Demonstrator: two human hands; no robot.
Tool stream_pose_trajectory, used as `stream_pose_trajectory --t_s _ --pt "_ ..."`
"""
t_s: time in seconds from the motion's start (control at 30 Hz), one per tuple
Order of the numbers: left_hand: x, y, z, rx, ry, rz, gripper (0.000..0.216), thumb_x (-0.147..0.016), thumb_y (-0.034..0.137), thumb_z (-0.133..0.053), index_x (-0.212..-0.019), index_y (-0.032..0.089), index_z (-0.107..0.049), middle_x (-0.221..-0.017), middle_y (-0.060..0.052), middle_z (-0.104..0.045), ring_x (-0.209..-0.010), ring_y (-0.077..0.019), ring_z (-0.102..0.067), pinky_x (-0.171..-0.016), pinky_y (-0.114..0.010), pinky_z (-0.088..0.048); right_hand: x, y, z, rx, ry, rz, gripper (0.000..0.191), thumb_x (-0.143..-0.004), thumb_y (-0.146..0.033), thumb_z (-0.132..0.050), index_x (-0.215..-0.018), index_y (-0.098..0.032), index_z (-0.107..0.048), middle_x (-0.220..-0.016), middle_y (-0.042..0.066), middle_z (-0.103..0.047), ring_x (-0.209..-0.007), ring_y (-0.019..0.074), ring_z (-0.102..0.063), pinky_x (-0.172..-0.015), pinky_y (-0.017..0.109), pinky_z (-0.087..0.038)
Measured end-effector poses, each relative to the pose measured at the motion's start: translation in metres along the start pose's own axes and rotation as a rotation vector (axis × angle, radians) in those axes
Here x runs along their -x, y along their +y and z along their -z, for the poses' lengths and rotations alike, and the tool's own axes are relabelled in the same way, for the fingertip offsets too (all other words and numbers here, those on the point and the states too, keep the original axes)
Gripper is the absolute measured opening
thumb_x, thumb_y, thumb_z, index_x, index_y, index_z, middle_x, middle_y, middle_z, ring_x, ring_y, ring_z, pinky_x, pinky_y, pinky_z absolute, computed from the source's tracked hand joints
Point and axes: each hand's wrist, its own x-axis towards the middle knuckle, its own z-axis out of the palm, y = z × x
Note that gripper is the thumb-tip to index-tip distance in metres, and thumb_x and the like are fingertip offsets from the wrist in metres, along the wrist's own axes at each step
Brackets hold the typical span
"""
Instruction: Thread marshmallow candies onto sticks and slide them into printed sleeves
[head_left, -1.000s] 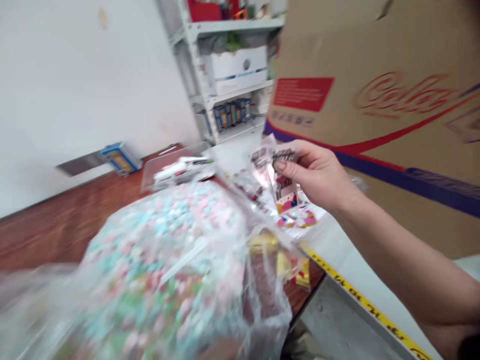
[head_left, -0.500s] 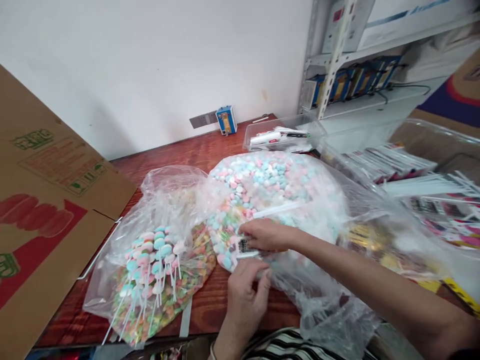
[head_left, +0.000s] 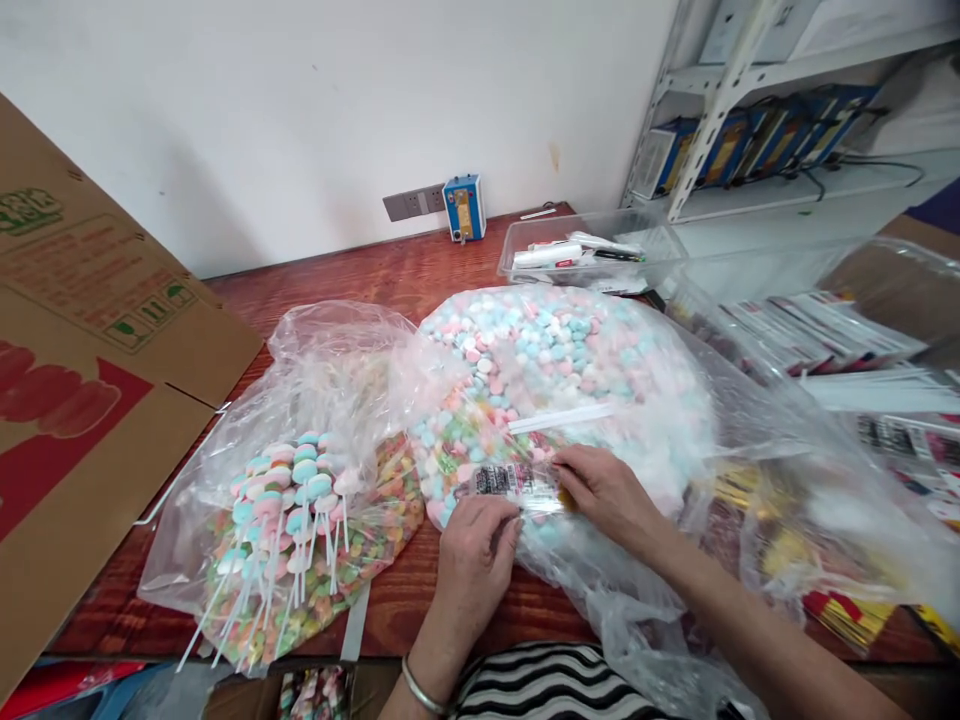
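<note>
Both my hands grip a small clear printed wrapper in front of me. My left hand pinches its left end and my right hand pinches its right end. The wrapper lies on a big clear plastic bag full of pink, blue and white candies. To the left, a second clear bag holds several pastel lollipops on white sticks over colourful candies. Both bags rest on a reddish wooden table.
A brown cardboard box leans at the left. A clear plastic tray with pens stands at the back, near a blue box by the wall. Printed wrappers in clear plastic lie at the right, below metal shelves.
A second ago my right hand held a wrapper up by the cardboard box at the right. It came down to the candy bag, my left hand joined it, and my view swung left.
</note>
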Motion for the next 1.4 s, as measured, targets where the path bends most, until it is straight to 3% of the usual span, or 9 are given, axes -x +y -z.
stream_pose_trajectory --t_s 0.17,0.37,0.47,0.57,0.63,0.8,1.0,1.13,1.4 --pt "0.000 0.010 0.000 0.187 0.080 0.081 0.015 -0.090 0.019 -0.054 -0.091 0.019 -0.069 -0.092 -0.007 -0.070 -0.091 -0.0208 -0.061 -0.083 -0.035 -0.046 -0.001 0.002 0.017 0.022 0.195 0.154 0.034 -0.097 -0.024 -0.040 -0.120 -0.018 -0.064 -0.139 0.016 -0.056 -0.122 0.0292 -0.055 -0.099 0.046 -0.041" --pt "-0.015 0.043 -0.013 1.198 -0.298 0.519 0.047 -0.074 0.037 -0.077 -0.117 0.023 -0.068 -0.110 -0.011 -0.069 -0.088 -0.0213 -0.066 -0.075 -0.032 -0.050 0.001 -0.037 0.045 -0.384 0.219 0.106 0.023 -0.097 -0.025 -0.047 -0.105 -0.023 -0.068 -0.100 0.004 -0.073 -0.093 0.0189 -0.066 -0.081 0.030 -0.049" --pt "-0.024 0.055 -0.019 1.504 -0.120 0.501 0.052 -0.067 0.037 -0.083 -0.114 0.020 -0.068 -0.119 -0.012 -0.066 -0.103 -0.0236 -0.063 -0.086 -0.034 -0.049 0.006 -0.053 0.051 -0.555 0.168 0.062 0.019 -0.096 -0.026 -0.050 -0.097 -0.023 -0.069 -0.094 0.001 -0.072 -0.087 0.0163 -0.065 -0.077 0.025 -0.049" --pt "-0.026 0.060 -0.018 1.461 0.251 0.517 0.034 -0.071 0.031 -0.080 -0.101 0.019 -0.071 -0.105 -0.008 -0.070 -0.095 -0.0182 -0.064 -0.081 -0.029 -0.050 0.012 -0.057 0.048 -0.587 0.129 0.037 0.016 -0.094 -0.028 -0.054 -0.091 -0.022 -0.069 -0.087 0.000 -0.070 -0.080 0.0159 -0.063 -0.074 0.025 -0.047" --pt "-0.022 0.062 -0.014 1.392 0.362 0.555 0.032 -0.073 0.030 -0.078 -0.102 0.019 -0.070 -0.101 -0.007 -0.071 -0.089 -0.0159 -0.064 -0.077 -0.027 -0.050 0.019 -0.058 0.044 -0.567 0.126 0.027 0.014 -0.092 -0.026 -0.056 -0.088 -0.021 -0.068 -0.082 -0.001 -0.068 -0.077 0.0157 -0.061 -0.072 0.026 -0.046" --pt "-0.004 0.073 -0.004 1.374 0.336 0.612 0.038 -0.075 0.036 -0.076 -0.107 0.017 -0.068 -0.103 -0.009 -0.069 -0.086 -0.0166 -0.065 -0.072 -0.028 -0.052 0.038 -0.065 0.033 -0.524 0.186 0.075 0.011 -0.090 -0.020 -0.058 -0.090 -0.022 -0.068 -0.087 0.000 -0.066 -0.084 0.0165 -0.060 -0.077 0.027 -0.044" --pt "-0.001 0.075 -0.012 1.395 0.517 0.670 0.034 -0.059 0.028 -0.087 -0.081 0.013 -0.067 -0.074 -0.001 -0.065 -0.066 -0.0101 -0.061 -0.065 -0.023 -0.052 0.055 -0.064 0.017 -0.780 0.093 -0.028 0.020 -0.088 -0.029 -0.063 -0.106 -0.023 -0.063 -0.099 0.002 -0.068 -0.090 0.0183 -0.063 -0.081 0.030 -0.048" --pt "-0.003 0.070 -0.019 1.366 0.578 0.600 0.037 -0.056 0.026 -0.089 -0.078 0.015 -0.063 -0.069 0.003 -0.063 -0.061 -0.0093 -0.059 -0.059 -0.022 -0.050 0.061 -0.059 0.009 -0.881 0.076 -0.088 0.015 -0.090 -0.034 -0.060 -0.095 -0.021 -0.064 -0.092 0.002 -0.068 -0.089 0.0191 -0.062 -0.080 0.030 -0.048" --pt "-0.002 0.063 -0.027 1.225 0.632 0.543 0.037 -0.060 0.030 -0.087 -0.076 0.017 -0.057 -0.066 0.007 -0.056 -0.055 -0.0060 -0.050 -0.054 -0.020 -0.041 0.063 -0.059 0.011 -0.632 0.144 -0.143 0.030 -0.092 -0.040 -0.053 -0.070 -0.019 -0.057 -0.065 -0.002 -0.053 -0.064 0.0141 -0.048 -0.059 0.025 -0.038"
